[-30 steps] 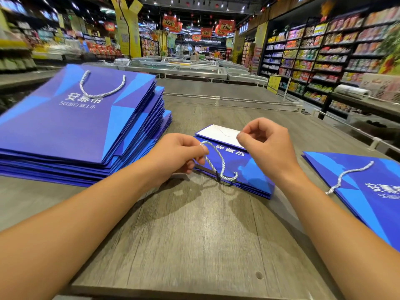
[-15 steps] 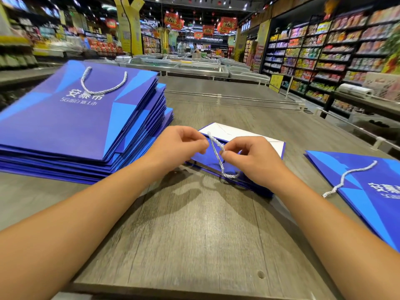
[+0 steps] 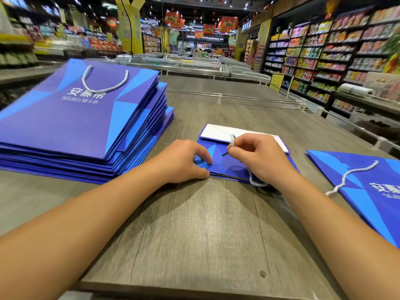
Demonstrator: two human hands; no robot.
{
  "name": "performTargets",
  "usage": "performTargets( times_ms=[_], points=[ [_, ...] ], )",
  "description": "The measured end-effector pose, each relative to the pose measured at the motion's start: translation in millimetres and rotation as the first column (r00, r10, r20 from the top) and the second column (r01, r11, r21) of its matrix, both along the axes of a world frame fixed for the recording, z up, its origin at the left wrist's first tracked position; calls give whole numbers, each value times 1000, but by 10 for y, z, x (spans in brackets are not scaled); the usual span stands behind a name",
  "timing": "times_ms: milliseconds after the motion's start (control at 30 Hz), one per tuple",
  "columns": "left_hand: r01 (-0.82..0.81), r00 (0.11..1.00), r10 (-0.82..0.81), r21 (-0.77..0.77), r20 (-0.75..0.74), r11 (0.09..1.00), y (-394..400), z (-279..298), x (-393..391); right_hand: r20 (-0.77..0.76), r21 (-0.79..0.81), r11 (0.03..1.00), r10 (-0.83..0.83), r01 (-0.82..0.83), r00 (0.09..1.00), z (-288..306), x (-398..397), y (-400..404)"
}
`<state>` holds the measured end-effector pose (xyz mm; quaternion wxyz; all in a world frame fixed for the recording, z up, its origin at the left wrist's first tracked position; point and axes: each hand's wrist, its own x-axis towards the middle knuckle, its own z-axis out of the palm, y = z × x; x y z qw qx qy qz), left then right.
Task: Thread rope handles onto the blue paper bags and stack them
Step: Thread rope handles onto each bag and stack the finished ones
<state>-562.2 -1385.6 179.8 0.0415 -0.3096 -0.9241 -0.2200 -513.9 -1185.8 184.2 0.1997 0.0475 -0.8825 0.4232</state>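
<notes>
Where grey wooden tabletop [image 3: 194, 245] meets mid-view: flat blue paper bag [image 3: 225, 164], white inner flap folded back at far end. Left hand [image 3: 186, 162] pressing down on near-left corner, fingers relaxed, gripping nothing. Right hand [image 3: 257, 158] pinching black-tipped end of white rope handle [image 3: 253, 182] above bag face. Left: tall stack of finished bags [image 3: 75, 118]. Right: separate bag with loose rope [image 3: 363, 189].

smooth blue paper bags [image 3: 82, 118], twisted white rope handle [image 3: 104, 83], matt grey wood-grain table [image 3: 194, 224]
</notes>
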Motion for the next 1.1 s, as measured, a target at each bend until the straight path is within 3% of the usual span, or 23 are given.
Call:
performTargets(
  times_ms=[133, 333, 700, 967, 1100],
  points=[
    [-5, 1000, 6, 24, -14, 1000, -3, 1, -9, 44, 210, 978, -18, 8, 999, -41, -30, -4],
    [-7, 1000, 8, 58, -6, 998, 7, 10, 1, 107, 346, 938, -63, 22, 992, -11, -22, -79],
    [-24, 1000, 26, 174, -8, 984, 46, 12, 12, 105, 355, 935, -59, 18, 993, -8, -47, -96],
    [-85, 996, 90, 208, -13, 974, 74, 26, 28, 247, 308, 942, 54, -131, 968, 99, 80, -11],
    [-98, 995, 100, 225, -1, 969, 70, 40, 49, 234, 391, 912, 30, -122, 972, 95, 79, -19]
  ],
)
